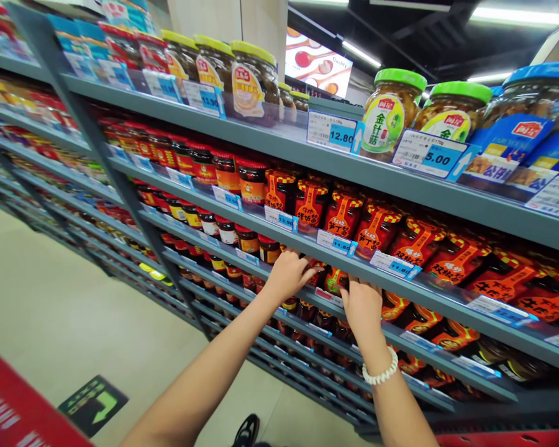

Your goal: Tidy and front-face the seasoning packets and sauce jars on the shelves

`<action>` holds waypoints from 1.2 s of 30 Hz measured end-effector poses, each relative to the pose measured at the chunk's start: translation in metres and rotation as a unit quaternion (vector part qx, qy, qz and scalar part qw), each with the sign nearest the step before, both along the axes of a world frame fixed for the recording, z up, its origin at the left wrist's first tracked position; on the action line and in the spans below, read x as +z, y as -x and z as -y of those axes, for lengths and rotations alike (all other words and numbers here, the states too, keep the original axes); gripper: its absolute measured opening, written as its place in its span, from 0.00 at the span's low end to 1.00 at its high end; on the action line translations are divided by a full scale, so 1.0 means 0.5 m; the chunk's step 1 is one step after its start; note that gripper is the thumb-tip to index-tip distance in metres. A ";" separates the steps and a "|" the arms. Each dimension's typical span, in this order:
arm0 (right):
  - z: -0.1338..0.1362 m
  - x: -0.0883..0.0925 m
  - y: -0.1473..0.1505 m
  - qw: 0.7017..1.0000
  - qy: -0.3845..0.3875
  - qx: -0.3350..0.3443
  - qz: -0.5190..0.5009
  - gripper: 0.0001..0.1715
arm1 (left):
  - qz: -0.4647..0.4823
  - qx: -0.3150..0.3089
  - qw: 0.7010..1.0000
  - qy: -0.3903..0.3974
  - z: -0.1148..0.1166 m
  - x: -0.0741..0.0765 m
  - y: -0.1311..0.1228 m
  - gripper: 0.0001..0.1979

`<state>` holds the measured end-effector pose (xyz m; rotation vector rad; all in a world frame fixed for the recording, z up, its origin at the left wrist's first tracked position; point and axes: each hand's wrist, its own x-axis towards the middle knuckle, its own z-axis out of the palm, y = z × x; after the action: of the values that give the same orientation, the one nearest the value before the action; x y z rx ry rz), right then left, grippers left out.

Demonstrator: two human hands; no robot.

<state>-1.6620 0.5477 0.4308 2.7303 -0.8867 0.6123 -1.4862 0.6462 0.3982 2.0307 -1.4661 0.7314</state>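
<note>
My left hand (pixel 289 273) reaches into the gap under a shelf of red jars, thumb stretched out to the right and the other fingertips partly hidden among jars. Close to it stands a dark jar with a yellowish label (pixel 269 249). My right hand (pixel 363 304), with a white coiled band (pixel 381 367) on its wrist, reaches into the same row, its thumb apart and its fingertips hidden below the shelf edge. A jar with a green and orange label (pixel 335 279) sits between the two hands. No jar is visibly lifted by either hand.
Above are red sauce jars (pixel 338 214), price tags (pixel 336 243) and a top shelf with green-lidded jars (pixel 394 108). Grey shelf edges (pixel 242 211) run across closely. A red printed object (pixel 18 403) lies lower left, near a green arrow floor sign (pixel 93 403).
</note>
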 end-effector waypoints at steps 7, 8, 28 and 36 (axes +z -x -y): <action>0.011 -0.003 0.006 0.999 0.028 -0.002 0.023 0.22 | -0.018 -0.040 0.998 0.046 -0.056 -0.002 -0.018 0.16; 0.010 -0.005 0.004 0.999 0.036 -0.003 0.039 0.24 | -0.018 -0.036 0.997 0.071 -0.071 -0.009 -0.028 0.16; -0.175 -0.068 -0.157 0.973 0.037 0.058 0.219 0.29 | 0.031 -0.001 0.999 -0.041 -0.137 0.017 -0.248 0.19; -0.183 -0.038 -0.288 0.988 0.016 -0.054 0.143 0.26 | 0.011 -0.109 0.986 -0.125 -0.153 0.037 -0.318 0.14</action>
<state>-1.5182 0.6393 0.4116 2.5850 -1.0687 1.0042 -1.3270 0.7225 0.4165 2.0014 -1.8369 0.5027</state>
